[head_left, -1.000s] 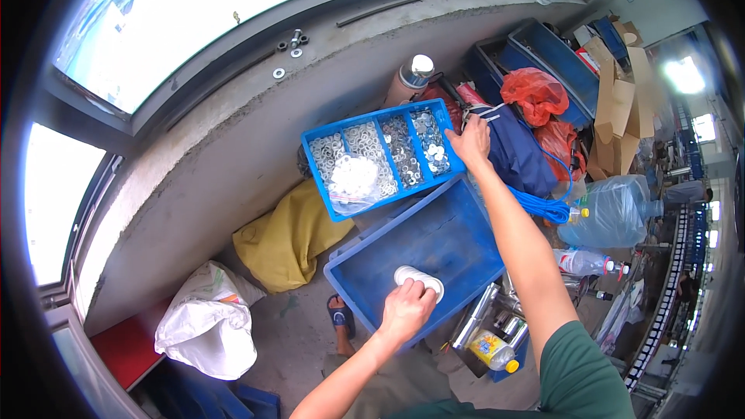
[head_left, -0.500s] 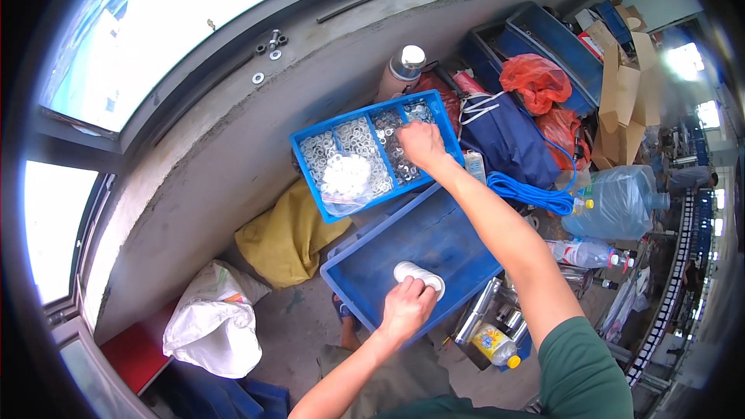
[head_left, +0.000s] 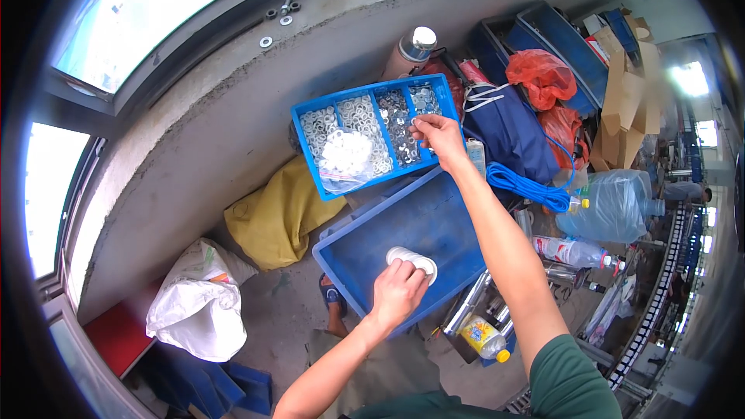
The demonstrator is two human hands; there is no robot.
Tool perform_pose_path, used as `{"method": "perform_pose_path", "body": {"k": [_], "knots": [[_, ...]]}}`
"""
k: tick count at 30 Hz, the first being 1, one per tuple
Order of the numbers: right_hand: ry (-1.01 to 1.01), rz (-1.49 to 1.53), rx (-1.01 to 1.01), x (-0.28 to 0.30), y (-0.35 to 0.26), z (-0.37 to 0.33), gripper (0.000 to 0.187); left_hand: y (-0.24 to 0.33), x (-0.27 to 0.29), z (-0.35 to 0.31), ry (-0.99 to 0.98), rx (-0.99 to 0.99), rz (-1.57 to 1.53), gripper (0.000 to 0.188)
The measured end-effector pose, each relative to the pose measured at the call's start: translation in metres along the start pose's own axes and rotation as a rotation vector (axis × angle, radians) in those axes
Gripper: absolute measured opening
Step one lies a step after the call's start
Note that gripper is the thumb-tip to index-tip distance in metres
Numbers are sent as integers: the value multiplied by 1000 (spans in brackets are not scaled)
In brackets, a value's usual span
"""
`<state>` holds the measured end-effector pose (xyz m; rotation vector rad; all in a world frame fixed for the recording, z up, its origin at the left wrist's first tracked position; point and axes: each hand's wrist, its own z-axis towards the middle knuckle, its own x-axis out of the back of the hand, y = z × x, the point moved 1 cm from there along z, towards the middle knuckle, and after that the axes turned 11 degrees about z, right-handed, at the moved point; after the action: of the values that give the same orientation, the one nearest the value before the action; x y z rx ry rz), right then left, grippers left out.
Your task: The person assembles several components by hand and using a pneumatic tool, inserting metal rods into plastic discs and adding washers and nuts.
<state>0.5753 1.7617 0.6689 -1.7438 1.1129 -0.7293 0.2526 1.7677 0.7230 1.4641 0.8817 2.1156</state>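
Observation:
My left hand (head_left: 397, 292) is closed around a white, hollow plastic cylinder (head_left: 419, 261), like a short pipe piece, above the large blue bin (head_left: 341, 264). Higher up, my right hand (head_left: 439, 140) pinches with thumb and forefinger over the right part of a blue divided tray (head_left: 313, 180); what sits between the fingertips is too small to make out. Pale washers (head_left: 358, 118) fill the tray's left sections, and a clear bag of white parts (head_left: 344, 157) lies on them. Darker metal washers (head_left: 396, 120) and small silvery parts (head_left: 424, 98) occupy the right sections.
A steel-capped flask (head_left: 411, 50) stands behind the tray by the wall. Blue rope (head_left: 528, 186), a large water jug (head_left: 605, 206) and bottles crowd the right. A yellow cloth (head_left: 272, 221) and white sack (head_left: 198, 306) lie left. Bolts and washers (head_left: 286, 20) rest on the sill.
My right hand has lifted out of the tray's dark-washer section, its fingertips now pinched above it. My left hand still grips the white cylinder. The whole view has shifted slightly.

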Motion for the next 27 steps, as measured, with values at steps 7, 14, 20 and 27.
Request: {"method": "perform_pose_path", "body": {"k": [7, 14, 20, 27], "knots": [[-220, -1047, 677, -14, -2, 0, 14, -7, -3, -3, 25, -13, -23, 20], [-286, -1273, 702, -26, 4, 17, 9, -10, -5, -4, 31, -44, -71, 20], [-156, -820, 709, -6, -6, -8, 16, -17, -4, -1, 63, -20, -54, 19], [-68, 163, -2, 15, -3, -49, 21, -18, -10, 7, 113, 51, -108, 27]]}}
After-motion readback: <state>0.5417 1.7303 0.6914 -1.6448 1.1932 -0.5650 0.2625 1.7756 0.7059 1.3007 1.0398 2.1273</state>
